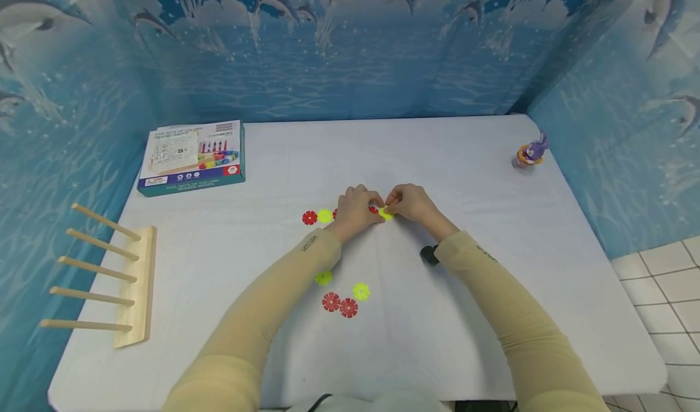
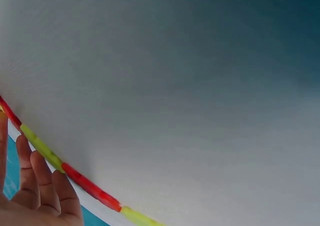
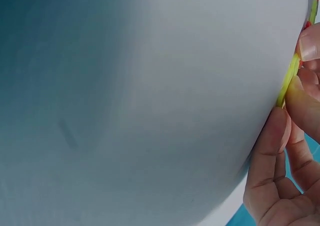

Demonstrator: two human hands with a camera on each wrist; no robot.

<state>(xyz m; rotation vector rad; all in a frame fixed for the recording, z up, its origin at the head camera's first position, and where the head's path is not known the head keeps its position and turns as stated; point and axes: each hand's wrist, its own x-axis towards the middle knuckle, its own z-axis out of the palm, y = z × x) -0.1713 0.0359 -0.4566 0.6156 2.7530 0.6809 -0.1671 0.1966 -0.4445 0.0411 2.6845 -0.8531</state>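
A row of flat, notched plastic discs, red and yellow in turn, runs across the table, with a red disc (image 1: pixel 309 217) at its left end. My left hand (image 1: pixel 356 210) covers the row's middle, and its thumb and index finger pinch a red disc (image 1: pixel 374 209) near the right end. Beside it, my right hand (image 1: pixel 414 204) pinches a yellow disc (image 1: pixel 386 214) between thumb and fingertips, edge to edge with the red one. In the left wrist view, a yellow disc (image 2: pixel 42 148) and a red disc (image 2: pixel 91 187) appear edge-on along the other fingers.
Nearer me lie several loose discs, including a red disc (image 1: pixel 349 307) and a yellow disc (image 1: pixel 361 291). A wooden peg rack (image 1: pixel 143 290) is at left, a toy box (image 1: pixel 191 157) at back left. A purple figurine (image 1: pixel 531 151) stands back right; a black object (image 1: pixel 429 255) sits by the right cuff.
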